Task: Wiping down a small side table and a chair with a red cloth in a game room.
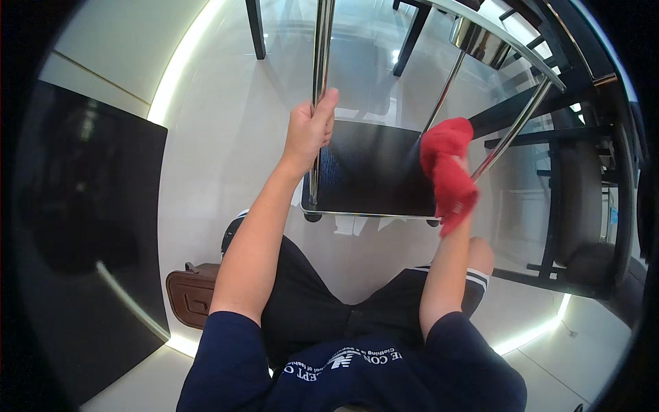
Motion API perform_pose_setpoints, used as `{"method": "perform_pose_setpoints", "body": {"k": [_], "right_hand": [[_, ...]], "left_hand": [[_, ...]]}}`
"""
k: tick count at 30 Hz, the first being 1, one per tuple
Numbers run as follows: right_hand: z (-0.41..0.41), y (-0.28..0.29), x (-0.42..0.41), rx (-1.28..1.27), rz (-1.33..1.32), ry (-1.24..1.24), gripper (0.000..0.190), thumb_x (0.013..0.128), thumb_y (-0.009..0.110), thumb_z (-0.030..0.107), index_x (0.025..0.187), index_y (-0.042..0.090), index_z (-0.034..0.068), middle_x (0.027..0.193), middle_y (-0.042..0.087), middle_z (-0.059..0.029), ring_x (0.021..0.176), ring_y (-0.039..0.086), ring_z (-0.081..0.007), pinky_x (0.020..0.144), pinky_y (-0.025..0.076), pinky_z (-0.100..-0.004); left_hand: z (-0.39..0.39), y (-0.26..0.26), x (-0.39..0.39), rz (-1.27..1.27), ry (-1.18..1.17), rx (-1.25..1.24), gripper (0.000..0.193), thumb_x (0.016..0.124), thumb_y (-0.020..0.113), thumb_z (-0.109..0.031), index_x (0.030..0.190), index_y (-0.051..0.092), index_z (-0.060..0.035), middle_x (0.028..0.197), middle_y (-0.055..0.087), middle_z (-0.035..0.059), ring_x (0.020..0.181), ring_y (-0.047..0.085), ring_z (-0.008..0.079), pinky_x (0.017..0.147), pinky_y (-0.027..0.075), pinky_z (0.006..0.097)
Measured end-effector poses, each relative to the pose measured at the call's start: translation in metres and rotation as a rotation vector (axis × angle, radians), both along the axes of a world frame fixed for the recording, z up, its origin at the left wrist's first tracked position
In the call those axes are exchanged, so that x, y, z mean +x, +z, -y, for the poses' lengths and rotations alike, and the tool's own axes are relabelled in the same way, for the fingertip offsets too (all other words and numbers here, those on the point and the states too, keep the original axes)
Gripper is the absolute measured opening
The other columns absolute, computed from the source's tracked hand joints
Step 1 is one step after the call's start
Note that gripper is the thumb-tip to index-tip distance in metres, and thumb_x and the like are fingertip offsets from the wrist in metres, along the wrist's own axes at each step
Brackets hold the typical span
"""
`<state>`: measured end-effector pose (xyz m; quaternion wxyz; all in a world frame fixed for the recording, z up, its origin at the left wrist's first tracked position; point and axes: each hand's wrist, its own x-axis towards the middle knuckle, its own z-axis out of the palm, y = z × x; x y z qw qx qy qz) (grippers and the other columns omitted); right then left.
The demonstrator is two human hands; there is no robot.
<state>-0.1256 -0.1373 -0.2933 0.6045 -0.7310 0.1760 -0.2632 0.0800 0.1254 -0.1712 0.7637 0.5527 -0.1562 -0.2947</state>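
Note:
My left hand (309, 126) grips a chrome upright (323, 46) at the left of a wheeled trolley. My right hand (462, 160) is mostly hidden by the red cloth (450, 172) it holds, at the trolley's right side. The cloth overlaps a thin chrome post (445, 95) and the lower end of another chrome post (515, 126); which one it touches, I cannot tell. Between my hands lies the trolley's black lower shelf (376, 172), edged in bright metal. Dark casters (312, 218) show under its near edge.
A brown lidded bin (193, 298) stands on the floor left of my legs. Farther left is a glossy black panel (92, 195). Dark furniture frames and a brown chair (579, 180) crowd the right. A shiny metal vessel (476, 41) hangs at the trolley's upper ring; black legs (256, 28) stand beyond.

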Motion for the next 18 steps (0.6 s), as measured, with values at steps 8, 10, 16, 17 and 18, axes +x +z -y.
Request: {"method": "perform_pose_setpoints", "body": {"k": [8,10,16,17,18], "right_hand": [[-0.058,-0.080,0.067,-0.910,-0.705,0.157,0.059,0.085,0.046,0.047,0.122,0.059,0.003,0.136,0.049,-0.0154,0.136,0.034,-0.0301,0.109,0.023,-0.0569],[-0.077,-0.079,0.097,-0.962,-0.816,0.311,0.059,0.085,0.046,0.048,0.119,0.061,0.002,0.137,0.049,-0.0140,0.135,0.034,-0.0310,0.108,0.022,-0.0582],[-0.135,-0.075,0.137,-0.893,-0.526,0.455,0.060,0.085,0.046,0.048,0.115,0.063,0.000,0.135,0.050,-0.0166,0.133,0.037,-0.0318,0.106,0.027,-0.0555],[-0.135,-0.072,0.131,-0.893,-0.533,0.450,0.060,0.085,0.046,0.048,0.115,0.063,0.000,0.135,0.050,-0.0166,0.133,0.037,-0.0318,0.106,0.027,-0.0555],[-0.140,-0.068,0.124,-0.890,-0.511,0.465,0.060,0.084,0.046,0.048,0.116,0.062,0.000,0.135,0.049,-0.0170,0.132,0.038,-0.0324,0.106,0.028,-0.0541]], "left_hand": [[-0.004,-0.008,-0.018,-0.040,0.024,0.041,0.054,0.092,0.052,-0.055,0.060,0.033,-0.0160,0.050,0.029,-0.0054,0.042,0.025,0.0044,0.039,0.018,0.0216],[-0.003,-0.008,-0.016,-0.042,0.033,0.038,0.054,0.092,0.052,-0.055,0.060,0.032,-0.0158,0.051,0.030,-0.0052,0.042,0.025,0.0044,0.039,0.018,0.0215],[0.004,-0.008,-0.014,-0.098,0.021,-0.052,0.049,0.088,0.061,-0.052,0.064,0.039,-0.0154,0.053,0.034,-0.0075,0.044,0.027,0.0019,0.040,0.019,0.0213],[0.007,-0.007,-0.015,-0.089,0.018,-0.047,0.049,0.089,0.061,-0.052,0.064,0.039,-0.0154,0.053,0.034,-0.0075,0.044,0.027,0.0021,0.040,0.019,0.0214],[0.007,-0.005,-0.014,-0.078,0.023,-0.038,0.049,0.089,0.061,-0.052,0.063,0.038,-0.0155,0.053,0.034,-0.0075,0.044,0.027,0.0022,0.040,0.019,0.0214]]}}
